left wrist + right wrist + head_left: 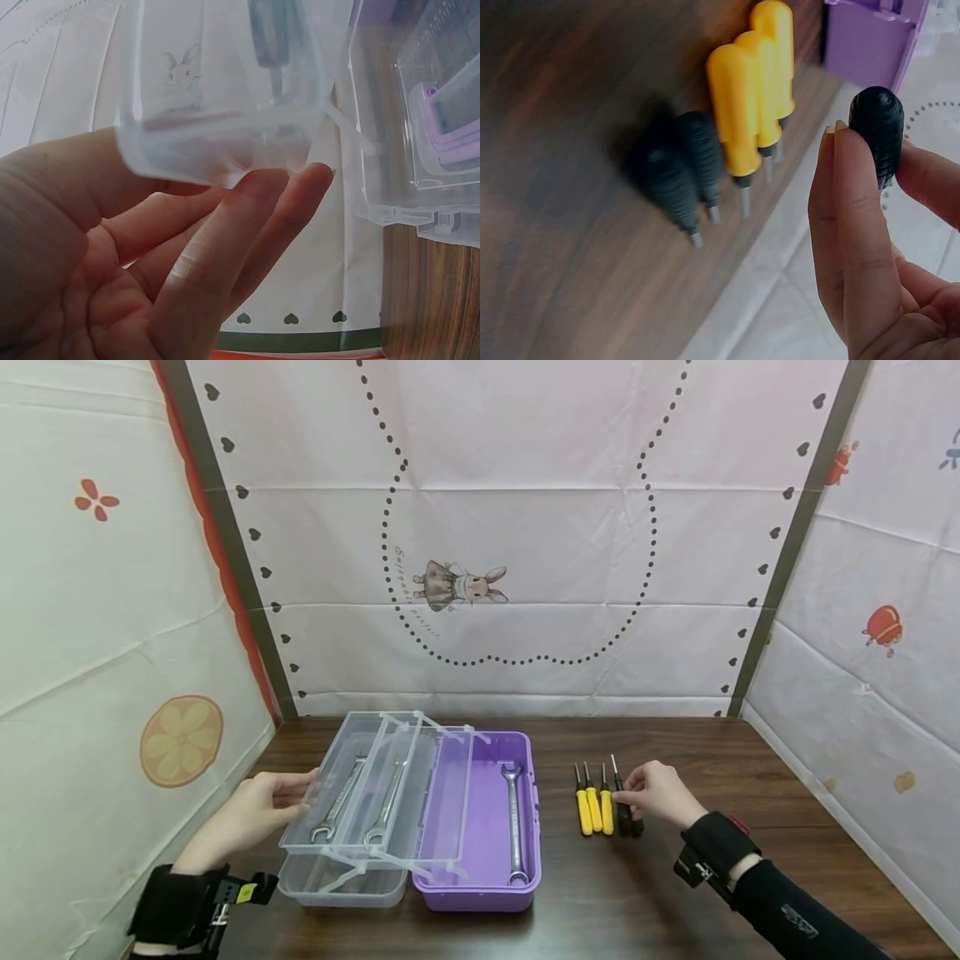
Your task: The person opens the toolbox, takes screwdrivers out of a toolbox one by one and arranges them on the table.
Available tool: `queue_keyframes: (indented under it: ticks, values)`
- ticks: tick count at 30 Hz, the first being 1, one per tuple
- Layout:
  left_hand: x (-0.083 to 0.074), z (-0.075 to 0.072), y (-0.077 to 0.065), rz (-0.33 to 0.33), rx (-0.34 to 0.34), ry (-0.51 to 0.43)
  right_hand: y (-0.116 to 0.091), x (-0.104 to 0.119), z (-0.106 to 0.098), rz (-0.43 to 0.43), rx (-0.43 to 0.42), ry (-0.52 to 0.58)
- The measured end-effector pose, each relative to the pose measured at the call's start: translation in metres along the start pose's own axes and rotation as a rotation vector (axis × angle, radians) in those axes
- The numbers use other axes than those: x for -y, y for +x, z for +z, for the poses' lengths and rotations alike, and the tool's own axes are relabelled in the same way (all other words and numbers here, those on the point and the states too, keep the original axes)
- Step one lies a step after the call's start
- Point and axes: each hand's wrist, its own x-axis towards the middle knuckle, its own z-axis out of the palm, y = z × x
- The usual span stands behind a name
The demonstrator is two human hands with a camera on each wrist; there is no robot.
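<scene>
My left hand grips the left edge of a clear plastic tray, its fingers around the tray's corner. The tray is part of a toolbox with a purple base. Two combination wrenches show through the clear plastic, and another wrench lies in the purple base. My right hand pinches a black-handled screwdriver between thumb and fingers, above the tabletop. Close by lie two more black screwdrivers and three yellow-handled screwdrivers, side by side.
A second clear tray sits lower, left of the purple base, joined by pale plastic link arms. The dark wooden table is bounded by a printed cloth at the back and cloth-covered sides.
</scene>
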Motion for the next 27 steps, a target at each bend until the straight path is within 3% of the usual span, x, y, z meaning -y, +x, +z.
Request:
queue_keyframes:
  ticks: [16, 27]
  values:
    - [-0.001, 0.001, -0.002, 0.015, -0.006, -0.011, -0.005, -0.037, -0.009, 0.058, -0.036, -0.133]
    - [0.001, 0.001, -0.003, 0.031, -0.016, -0.019, 0.008, -0.053, -0.003, 0.131, -0.021, -0.129]
